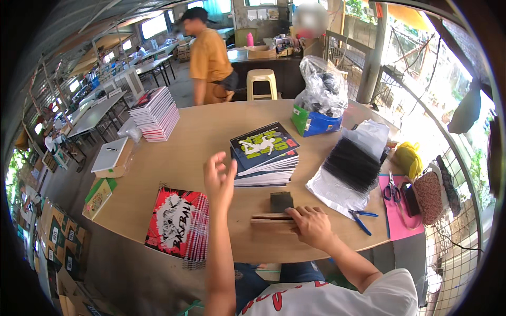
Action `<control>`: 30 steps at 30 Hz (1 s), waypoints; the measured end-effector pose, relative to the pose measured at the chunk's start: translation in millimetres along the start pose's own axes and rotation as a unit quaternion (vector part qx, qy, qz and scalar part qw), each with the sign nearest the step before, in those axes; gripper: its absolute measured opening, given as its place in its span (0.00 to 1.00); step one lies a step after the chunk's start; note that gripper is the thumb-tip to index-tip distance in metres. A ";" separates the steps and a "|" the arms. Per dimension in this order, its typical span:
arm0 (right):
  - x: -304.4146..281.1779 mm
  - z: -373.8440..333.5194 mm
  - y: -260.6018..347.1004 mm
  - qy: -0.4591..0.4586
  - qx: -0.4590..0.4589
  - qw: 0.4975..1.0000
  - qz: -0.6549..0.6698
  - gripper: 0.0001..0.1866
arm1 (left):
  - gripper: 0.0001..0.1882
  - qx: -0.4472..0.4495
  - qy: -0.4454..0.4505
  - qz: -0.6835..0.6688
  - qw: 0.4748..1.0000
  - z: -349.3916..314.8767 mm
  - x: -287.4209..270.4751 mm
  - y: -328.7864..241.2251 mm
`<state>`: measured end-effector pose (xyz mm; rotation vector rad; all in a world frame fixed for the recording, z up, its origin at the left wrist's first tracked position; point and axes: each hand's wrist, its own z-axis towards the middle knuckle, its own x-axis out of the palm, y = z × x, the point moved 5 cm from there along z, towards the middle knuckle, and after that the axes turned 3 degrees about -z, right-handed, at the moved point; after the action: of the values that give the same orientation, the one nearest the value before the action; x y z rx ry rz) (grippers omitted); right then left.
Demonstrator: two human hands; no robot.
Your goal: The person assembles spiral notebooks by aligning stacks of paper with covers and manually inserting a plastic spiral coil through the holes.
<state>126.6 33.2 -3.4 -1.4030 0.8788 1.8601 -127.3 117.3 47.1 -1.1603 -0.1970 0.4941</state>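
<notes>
My left hand is raised over the table, fingers apart and slightly curled, with nothing in it. It is beside a stack of dark-covered books with a green and white picture on top. My right hand rests with its fingers closed on the right end of a low brown wooden block near the front edge. Just behind that block lies a small dark square block. Left of my left forearm is a pile of red, black and white spiral-bound notebooks.
Rightward lie black binding wires on white plastic, blue-handled pliers, scissors and a phone. A blue-green box and another book stack stand farther back. Beyond the table are a person and a stool.
</notes>
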 end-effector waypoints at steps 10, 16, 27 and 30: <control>1.2 38.8 -2.5 0.040 -0.033 0.998 0.031 0.31 | 0.15 -0.171 0.083 0.158 0.969 155.6 19.7 189.5; -58.4 51.4 -53.3 -0.353 0.024 0.909 0.222 0.64 | 0.16 0.060 0.004 0.004 0.998 68.4 -8.0 26.7; -51.0 77.2 17.1 -0.203 -0.016 0.875 0.439 0.08 | 0.21 0.027 -0.054 -0.221 0.973 -81.5 -77.0 51.1; -38.3 77.2 14.1 -0.203 -0.015 0.900 0.385 0.09 | 0.20 -0.006 -0.057 -0.231 0.971 -84.1 -75.8 68.0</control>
<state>82.0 84.4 51.5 -0.6395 1.2933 2.6204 -178.7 33.0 -40.6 -1.0557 -0.5558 0.1449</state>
